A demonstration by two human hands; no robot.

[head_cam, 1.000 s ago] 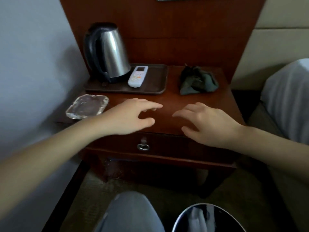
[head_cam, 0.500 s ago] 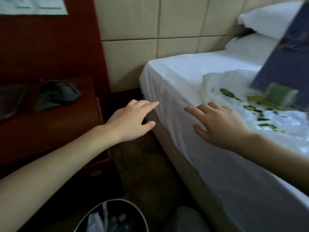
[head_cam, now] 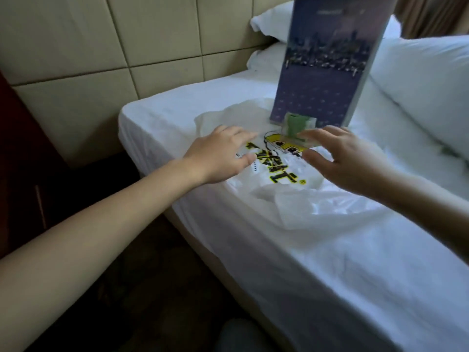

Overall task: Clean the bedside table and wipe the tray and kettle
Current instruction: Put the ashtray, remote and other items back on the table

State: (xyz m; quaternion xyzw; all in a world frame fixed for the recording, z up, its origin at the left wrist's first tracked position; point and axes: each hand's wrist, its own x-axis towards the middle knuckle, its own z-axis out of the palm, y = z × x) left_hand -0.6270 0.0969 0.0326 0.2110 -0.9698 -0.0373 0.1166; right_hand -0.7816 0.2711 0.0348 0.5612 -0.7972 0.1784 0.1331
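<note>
Both hands hover over the white bed [head_cam: 317, 262]. My left hand [head_cam: 220, 156] is open, fingers spread, above the left part of a white plastic bag [head_cam: 291, 194] with yellow and black print. My right hand [head_cam: 347, 161] is open too, its fingertips close to a small green packet [head_cam: 297, 125] lying at the foot of an upright purple card stand [head_cam: 327, 64]. Neither hand holds anything. Only the dark red-brown edge of the bedside table [head_cam: 15, 148] shows at far left; the tray and kettle are out of view.
White pillows [head_cam: 426, 87] lie at the right and behind the card stand. A beige padded headboard [head_cam: 114, 52] fills the back wall. Dark floor [head_cam: 152, 288] runs between the table and the bed. A grey knee shows at the bottom edge.
The view has swung from the bedside table to the bed. Both hands have moved forward over the plastic bag, the right one nearing the green packet.
</note>
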